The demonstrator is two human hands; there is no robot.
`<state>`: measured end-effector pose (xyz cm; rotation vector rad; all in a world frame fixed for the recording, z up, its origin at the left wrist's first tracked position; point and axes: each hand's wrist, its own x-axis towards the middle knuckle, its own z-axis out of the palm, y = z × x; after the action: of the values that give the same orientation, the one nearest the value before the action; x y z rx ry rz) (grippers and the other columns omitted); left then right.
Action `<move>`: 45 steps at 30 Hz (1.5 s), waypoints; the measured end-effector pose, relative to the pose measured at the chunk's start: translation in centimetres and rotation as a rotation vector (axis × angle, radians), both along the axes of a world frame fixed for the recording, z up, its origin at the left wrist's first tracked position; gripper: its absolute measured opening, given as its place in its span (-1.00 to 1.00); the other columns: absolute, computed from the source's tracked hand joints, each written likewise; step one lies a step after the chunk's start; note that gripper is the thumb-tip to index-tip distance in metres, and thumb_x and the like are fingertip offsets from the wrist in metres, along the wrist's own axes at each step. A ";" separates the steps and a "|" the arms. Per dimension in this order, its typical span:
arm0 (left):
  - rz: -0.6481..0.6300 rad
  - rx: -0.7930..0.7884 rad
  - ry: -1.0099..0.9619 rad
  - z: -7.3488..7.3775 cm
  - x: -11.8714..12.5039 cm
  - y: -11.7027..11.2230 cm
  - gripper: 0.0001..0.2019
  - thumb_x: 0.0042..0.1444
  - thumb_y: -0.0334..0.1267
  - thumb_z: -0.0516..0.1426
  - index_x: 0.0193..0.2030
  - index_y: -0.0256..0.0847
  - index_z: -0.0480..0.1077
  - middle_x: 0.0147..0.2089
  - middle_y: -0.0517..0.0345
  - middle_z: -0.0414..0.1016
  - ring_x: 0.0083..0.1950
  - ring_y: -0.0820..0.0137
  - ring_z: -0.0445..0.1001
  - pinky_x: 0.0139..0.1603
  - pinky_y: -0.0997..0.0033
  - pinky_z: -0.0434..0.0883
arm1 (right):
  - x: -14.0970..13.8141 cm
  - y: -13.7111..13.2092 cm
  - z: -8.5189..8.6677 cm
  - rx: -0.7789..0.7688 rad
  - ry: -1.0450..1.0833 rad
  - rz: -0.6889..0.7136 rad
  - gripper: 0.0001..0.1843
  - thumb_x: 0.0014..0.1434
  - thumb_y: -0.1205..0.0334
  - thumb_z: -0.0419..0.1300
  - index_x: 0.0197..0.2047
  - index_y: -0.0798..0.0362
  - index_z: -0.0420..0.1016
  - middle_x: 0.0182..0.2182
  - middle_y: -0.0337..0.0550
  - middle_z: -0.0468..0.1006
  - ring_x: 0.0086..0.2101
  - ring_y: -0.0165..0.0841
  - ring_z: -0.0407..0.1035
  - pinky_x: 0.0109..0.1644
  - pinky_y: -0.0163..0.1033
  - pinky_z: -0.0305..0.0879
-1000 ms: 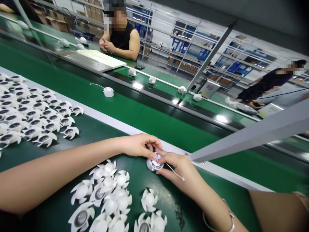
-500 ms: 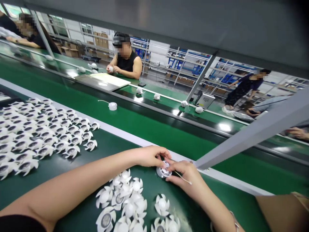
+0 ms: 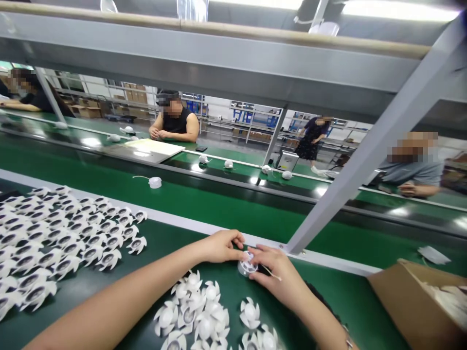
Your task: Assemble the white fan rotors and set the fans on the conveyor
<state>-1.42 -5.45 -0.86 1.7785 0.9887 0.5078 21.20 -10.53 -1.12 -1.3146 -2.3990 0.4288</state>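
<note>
Both of my hands meet over a small round white plastic part (image 3: 247, 266) on the dark green belt (image 3: 222, 311). My left hand (image 3: 222, 246) pinches its upper edge with the fingertips, and my right hand (image 3: 272, 272) grips its right side. A thin cable (image 3: 272, 273) with a white tip runs from it across my right fingers. My fingers hide much of the part. Right below my hands lies a loose heap of finned white plastic parts (image 3: 200, 311). A larger group of them (image 3: 62, 238), with dark round centres, covers the belt to the left.
A cardboard box (image 3: 419, 304) stands at lower right, and a grey metal strut (image 3: 350, 160) rises just beyond my right hand. Beyond lie green conveyor belts (image 3: 226, 194) carrying white parts. Several co-workers (image 3: 175, 119) sit or stand farther away.
The view has tilted upward, showing more overhead framing, and the cardboard box has come in at lower right. My hands remain on the round part, which now sits a little more upright.
</note>
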 end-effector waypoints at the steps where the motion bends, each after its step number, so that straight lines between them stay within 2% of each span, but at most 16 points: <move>1: -0.003 -0.003 0.014 0.2 -0.1 0.0 -0.47 0.02 0.03 0.31 0.05 -0.25 0.38 0.00 0.01 0.51 -0.24 0.43 0.43 -0.23 0.44 0.35 | 0.2 -0.1 -0.4 0.049 -0.048 -0.060 -0.59 0.13 0.33 0.26 0.06 -0.15 0.57 0.18 -0.12 0.49 0.23 0.01 0.28 0.26 0.21 0.17; 4: -0.031 -0.028 0.072 1.4 -0.4 -0.3 -0.39 0.03 0.05 0.29 0.14 -0.25 0.34 0.09 -0.05 0.47 -0.22 0.41 0.45 -0.21 0.39 0.37 | 1.2 -0.3 -1.2 0.235 -0.085 -0.240 -0.27 0.18 0.35 0.15 0.41 -0.05 0.18 0.40 0.01 0.14 0.33 0.06 0.09 0.30 0.31 0.09; 6: -0.052 -0.027 0.139 2.5 -0.5 -0.7 -0.29 -0.02 0.09 0.32 0.21 -0.21 0.31 0.18 -0.07 0.42 -0.22 0.38 0.46 -0.21 0.36 0.37 | 2.5 -0.5 -0.9 0.332 -0.008 -0.316 -0.25 0.24 0.26 0.10 0.46 0.13 0.05 0.42 0.15 0.07 0.34 0.04 0.04 0.32 0.24 0.11; 8: -0.135 0.071 0.291 3.7 -0.4 -1.5 -0.28 0.00 0.12 0.30 0.27 -0.12 0.30 0.18 0.00 0.43 -0.15 0.32 0.49 -0.18 0.36 0.38 | 4.2 -0.6 0.0 0.308 0.075 -0.364 -0.38 0.27 0.18 0.07 0.35 0.25 0.22 0.26 0.25 0.32 0.22 -0.01 0.24 0.25 0.13 0.22; 10: -0.288 0.129 0.362 4.7 0.0 -2.6 -0.34 0.03 0.07 0.30 0.26 -0.05 0.34 0.16 0.07 0.46 0.00 0.25 0.49 -0.10 0.38 0.38 | 5.9 -0.7 1.2 0.173 0.110 -0.355 -0.59 0.27 0.15 0.08 0.08 0.19 0.49 -0.04 0.12 0.55 -0.05 -0.14 0.44 0.06 -0.02 0.37; 13: -0.462 0.125 0.407 5.3 1.0 -4.2 -0.36 0.07 0.07 0.28 0.30 0.07 0.33 0.18 0.13 0.44 0.09 0.21 0.47 -0.05 0.38 0.37 | 7.5 -1.2 2.8 -0.133 0.074 -0.275 -0.78 0.22 0.17 0.12 -0.26 0.04 0.58 -0.32 -0.13 0.58 -0.34 -0.31 0.43 -0.23 -0.21 0.37; 16: -0.527 0.120 0.453 5.0 1.8 -5.3 -0.49 0.10 0.00 0.28 0.22 0.13 0.40 0.10 0.16 0.45 0.08 0.21 0.47 -0.04 0.38 0.34 | 7.8 -2.0 3.7 -0.408 0.015 -0.226 -0.82 0.17 0.23 0.15 -0.33 0.02 0.59 -0.38 -0.22 0.56 -0.42 -0.39 0.38 -0.34 -0.29 0.29; 19: -0.528 0.109 0.456 4.5 2.1 -5.5 -0.67 0.12 -0.12 0.28 0.05 0.10 0.51 0.02 0.21 0.45 0.03 0.29 0.47 -0.09 0.43 0.32 | 7.2 -2.6 4.0 -0.486 -0.024 -0.171 -0.82 0.12 0.31 0.14 -0.40 0.03 0.58 -0.40 -0.25 0.55 -0.43 -0.43 0.38 -0.35 -0.32 0.26; 22: -0.519 0.115 0.360 4.1 2.0 -5.0 -0.72 0.08 -0.19 0.31 -0.04 0.04 0.52 0.03 0.25 0.45 0.02 0.35 0.47 -0.07 0.47 0.32 | 6.7 -2.7 3.9 -0.432 -0.045 -0.165 -0.81 0.09 0.36 0.11 -0.44 0.03 0.55 -0.39 -0.26 0.54 -0.42 -0.44 0.38 -0.32 -0.33 0.25; 25: -0.459 0.206 0.283 3.8 2.0 -4.3 -0.77 0.05 -0.33 0.27 -0.13 -0.06 0.48 0.01 0.25 0.48 0.00 0.36 0.46 -0.04 0.46 0.32 | 6.6 -2.5 3.9 -0.395 -0.093 -0.199 -0.81 0.07 0.38 0.10 -0.46 0.04 0.53 -0.39 -0.25 0.54 -0.41 -0.44 0.37 -0.32 -0.33 0.23; 27: -0.400 0.270 0.325 3.7 1.9 -3.7 -0.82 0.05 -0.36 0.22 -0.18 -0.09 0.45 -0.10 0.23 0.51 -0.09 0.35 0.46 -0.13 0.44 0.32 | 6.7 -2.4 3.8 -0.396 -0.124 -0.207 -0.81 0.05 0.39 0.10 -0.47 0.04 0.52 -0.40 -0.26 0.54 -0.43 -0.44 0.37 -0.33 -0.33 0.22; 29: -0.336 0.315 0.371 3.5 1.6 -3.2 -0.77 0.06 -0.33 0.21 -0.10 -0.07 0.44 -0.16 0.23 0.52 -0.16 0.35 0.47 -0.22 0.43 0.32 | 6.7 -2.4 3.8 -0.402 -0.144 -0.206 -0.81 0.04 0.40 0.10 -0.49 0.04 0.51 -0.42 -0.26 0.54 -0.44 -0.45 0.36 -0.35 -0.34 0.20; 32: -0.257 0.485 0.351 3.0 1.1 -2.3 -0.60 0.10 -0.33 0.19 0.10 -0.05 0.37 -0.05 0.20 0.54 -0.04 0.32 0.48 -0.08 0.38 0.35 | 6.6 -2.5 3.6 -0.401 -0.180 -0.220 -0.81 0.00 0.43 0.11 -0.53 0.05 0.49 -0.46 -0.25 0.54 -0.46 -0.45 0.35 -0.38 -0.33 0.16; 36: -0.259 0.735 0.336 2.2 0.4 -1.1 -0.78 0.20 -0.42 0.08 -0.07 -0.11 0.44 -0.05 0.18 0.54 0.03 0.33 0.45 0.08 0.34 0.32 | 5.9 -2.7 3.4 -0.371 -0.257 -0.258 -0.80 -0.06 0.50 0.11 -0.60 0.07 0.45 -0.52 -0.20 0.52 -0.50 -0.44 0.33 -0.42 -0.31 0.08; 42: -0.272 0.776 0.287 1.3 -0.1 -0.1 -0.78 0.25 -0.38 0.07 -0.06 -0.13 0.49 -0.04 0.11 0.54 0.01 0.33 0.48 0.04 0.37 0.36 | 4.8 -3.1 3.2 -0.265 -0.372 -0.324 -0.77 -0.07 0.54 0.10 -0.63 0.07 0.40 -0.50 -0.12 0.50 -0.53 -0.42 0.24 -0.46 -0.28 -0.04; 45: -0.344 0.707 0.230 1.5 -0.3 0.0 -0.81 0.23 -0.32 0.14 -0.05 -0.14 0.52 -0.05 0.09 0.54 -0.03 0.35 0.50 0.01 0.41 0.38 | 4.6 -3.2 2.7 -0.223 -0.402 -0.342 -0.78 -0.06 0.53 0.11 -0.62 0.07 0.37 -0.49 -0.11 0.48 -0.54 -0.42 0.22 -0.47 -0.27 -0.08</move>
<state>-1.68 -5.40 0.66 2.6288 0.6604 0.4690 25.81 -13.71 1.53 -2.0378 -2.4066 0.3677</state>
